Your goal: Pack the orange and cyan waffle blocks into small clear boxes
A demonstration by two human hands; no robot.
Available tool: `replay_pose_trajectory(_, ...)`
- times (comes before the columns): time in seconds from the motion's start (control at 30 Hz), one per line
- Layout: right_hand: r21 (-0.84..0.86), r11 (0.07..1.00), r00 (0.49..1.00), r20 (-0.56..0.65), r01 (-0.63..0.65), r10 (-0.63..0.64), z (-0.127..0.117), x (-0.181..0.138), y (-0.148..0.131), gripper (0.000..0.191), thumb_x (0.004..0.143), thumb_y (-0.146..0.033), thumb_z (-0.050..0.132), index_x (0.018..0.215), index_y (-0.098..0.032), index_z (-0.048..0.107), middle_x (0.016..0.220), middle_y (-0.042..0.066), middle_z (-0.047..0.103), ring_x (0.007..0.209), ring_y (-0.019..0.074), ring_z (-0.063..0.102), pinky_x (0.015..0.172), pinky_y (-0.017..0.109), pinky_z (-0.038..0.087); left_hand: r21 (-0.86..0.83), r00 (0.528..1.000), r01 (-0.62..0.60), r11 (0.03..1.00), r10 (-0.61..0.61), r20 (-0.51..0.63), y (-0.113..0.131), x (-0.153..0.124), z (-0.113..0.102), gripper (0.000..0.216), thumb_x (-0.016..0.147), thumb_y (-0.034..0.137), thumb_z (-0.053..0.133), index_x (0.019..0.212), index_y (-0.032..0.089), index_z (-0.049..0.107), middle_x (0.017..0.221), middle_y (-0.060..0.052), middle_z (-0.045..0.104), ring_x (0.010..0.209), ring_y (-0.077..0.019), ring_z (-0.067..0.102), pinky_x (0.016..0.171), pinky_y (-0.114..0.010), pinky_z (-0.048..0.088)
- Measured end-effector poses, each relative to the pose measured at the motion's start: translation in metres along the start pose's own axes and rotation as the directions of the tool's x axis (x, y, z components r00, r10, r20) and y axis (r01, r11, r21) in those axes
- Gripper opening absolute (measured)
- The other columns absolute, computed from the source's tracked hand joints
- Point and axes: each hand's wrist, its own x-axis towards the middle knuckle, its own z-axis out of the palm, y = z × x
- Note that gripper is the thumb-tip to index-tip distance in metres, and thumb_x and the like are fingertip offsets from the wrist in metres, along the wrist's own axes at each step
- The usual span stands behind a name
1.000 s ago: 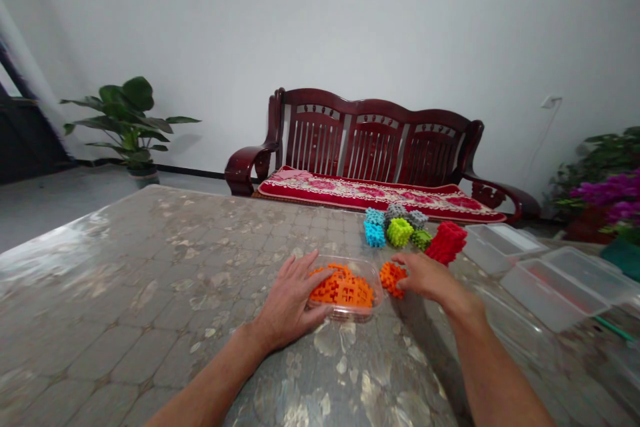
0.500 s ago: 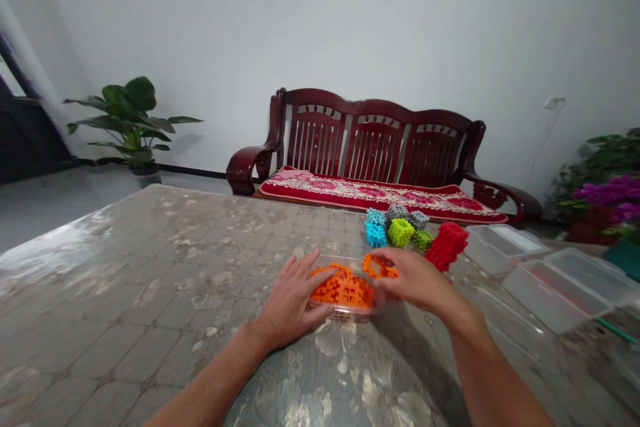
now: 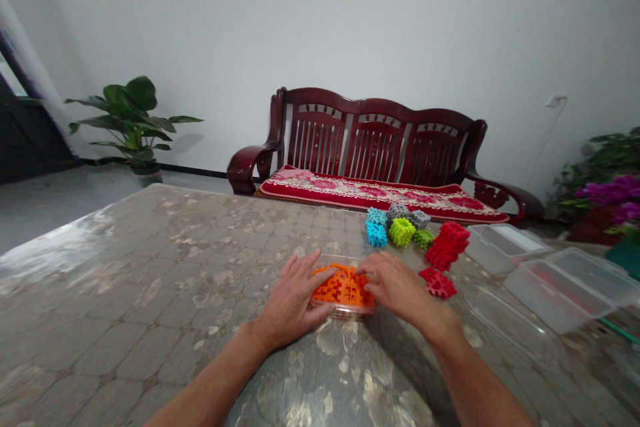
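Note:
A small clear container (image 3: 345,310) holds a heap of orange interlocking pieces (image 3: 340,287) on the patterned table (image 3: 165,293). My left hand (image 3: 293,297) cups the container's left side, fingers along its wall and thumb at the near edge. My right hand (image 3: 395,287) lies over the container's right side with its fingers bent down onto the orange pieces. Just right of that hand, loose red pieces (image 3: 437,282) lie flat on the table.
Behind the container stand a red stack (image 3: 449,243) and cyan (image 3: 376,233), lime (image 3: 401,231), green (image 3: 423,239) and grey (image 3: 400,213) blocks. Empty clear boxes (image 3: 560,287) sit at the right. A wooden bench (image 3: 375,153) and potted plants (image 3: 130,120) lie beyond the table.
My right hand picked up an orange piece from the table right of the container, carried it left and brought it down into the container. The left hand stayed put.

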Motion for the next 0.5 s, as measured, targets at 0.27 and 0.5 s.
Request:
replay_pose_trajectory(0.27,-0.1,0.994,0.999,-0.009,-0.038,0.038,0.011,0.003,-0.008,0.03,0.083,-0.009,0.05,0.098,-0.021,0.073,0.101,0.007,0.072,0.102,0.0218,0.061,0.089,0.03,0.043,-0.007,1.0,0.009,1.0,-0.009,0.005,0.002,0.001,-0.001,0.055,0.085,0.044,0.067,0.137,0.029,0.058,0.157,-0.013,0.042,0.144,-0.0333,0.039,0.119,-0.059,0.027)
replay_pose_trajectory(0.5,0.045,0.991,0.991,-0.038,-0.128,0.129,-0.01,0.002,0.01,0.031,0.082,-0.018,0.053,0.105,-0.022,0.073,0.106,0.005,0.074,0.099,0.02,0.066,0.085,0.027,0.045,-0.007,0.999,0.024,1.0,-0.024,0.038,0.003,0.001,-0.003,0.056,0.085,0.046,0.067,0.137,0.029,0.058,0.156,-0.014,0.042,0.144,-0.0346,0.038,0.119,-0.061,0.026)
